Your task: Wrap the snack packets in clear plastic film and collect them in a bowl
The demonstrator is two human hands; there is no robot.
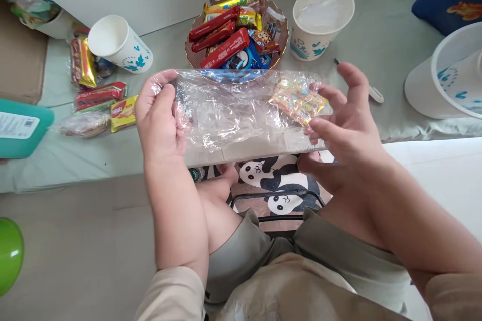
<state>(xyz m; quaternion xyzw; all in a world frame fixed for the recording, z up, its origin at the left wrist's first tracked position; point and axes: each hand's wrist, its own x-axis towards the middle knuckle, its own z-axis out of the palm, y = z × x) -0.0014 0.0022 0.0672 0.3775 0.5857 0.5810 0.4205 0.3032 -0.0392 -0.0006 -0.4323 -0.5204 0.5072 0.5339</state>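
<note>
Head view: plastic bag (pixel 233 115) being spread.
Left hand (pixel 160 115) pinches its end; right hand (pixel 346 120), splayed open, likely wants firmer hold.

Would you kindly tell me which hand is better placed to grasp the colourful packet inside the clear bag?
Probably the right. The right hand is open with its fingers beside the colourful packet in the clear bag, while the left hand grips the bag's opposite end.
</note>
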